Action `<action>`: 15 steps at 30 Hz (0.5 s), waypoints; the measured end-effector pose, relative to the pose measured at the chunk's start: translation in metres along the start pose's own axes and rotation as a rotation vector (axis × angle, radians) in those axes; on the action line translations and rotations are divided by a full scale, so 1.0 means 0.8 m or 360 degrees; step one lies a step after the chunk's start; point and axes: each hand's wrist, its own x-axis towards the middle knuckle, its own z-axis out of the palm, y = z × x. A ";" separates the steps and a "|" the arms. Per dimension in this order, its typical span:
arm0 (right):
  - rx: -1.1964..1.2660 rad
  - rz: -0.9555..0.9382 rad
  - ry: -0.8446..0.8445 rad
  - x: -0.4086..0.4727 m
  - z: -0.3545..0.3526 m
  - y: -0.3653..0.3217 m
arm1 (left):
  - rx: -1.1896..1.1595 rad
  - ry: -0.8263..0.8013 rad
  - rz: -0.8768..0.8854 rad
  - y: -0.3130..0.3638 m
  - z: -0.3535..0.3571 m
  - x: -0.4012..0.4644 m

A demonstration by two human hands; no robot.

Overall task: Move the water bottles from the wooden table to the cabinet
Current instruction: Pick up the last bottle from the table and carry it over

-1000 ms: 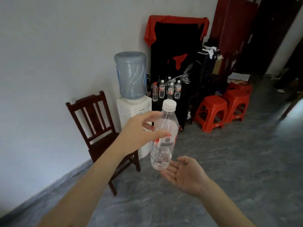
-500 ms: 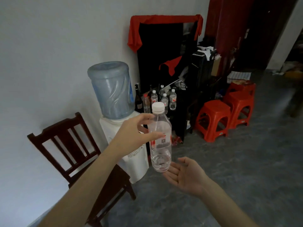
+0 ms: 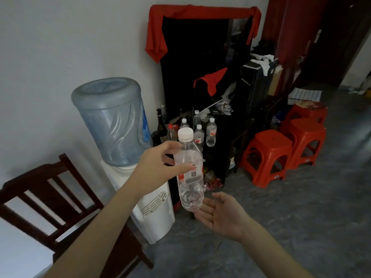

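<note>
Water bottle (image 3: 190, 173), white-capped and upright, sits mid-air at frame centre, its upper body gripped between curled fingers and thumb of the left hand (image 3: 158, 167). At five o'clock, the right hand (image 3: 222, 215) lies palm-up, fingers spread, beneath its base.

No print is legible; the held bottle's label (image 3: 192, 176) is too blurred

The left hand (image 3: 160, 167) reaches forward toward 12 o'clock, fingers curled (gripping something); the right hand (image 3: 222, 215) lies palm-up, fingers relaxed, at its 4 o'clock.
</note>
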 end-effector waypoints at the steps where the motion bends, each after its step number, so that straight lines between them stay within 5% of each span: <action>1: -0.0001 0.0009 0.0016 0.016 -0.002 -0.012 | 0.0012 -0.0008 -0.0012 -0.008 0.004 0.017; 15: -0.0065 0.0143 0.0258 0.273 0.017 -0.222 | -0.0073 -0.0107 -0.0202 -0.166 0.034 0.313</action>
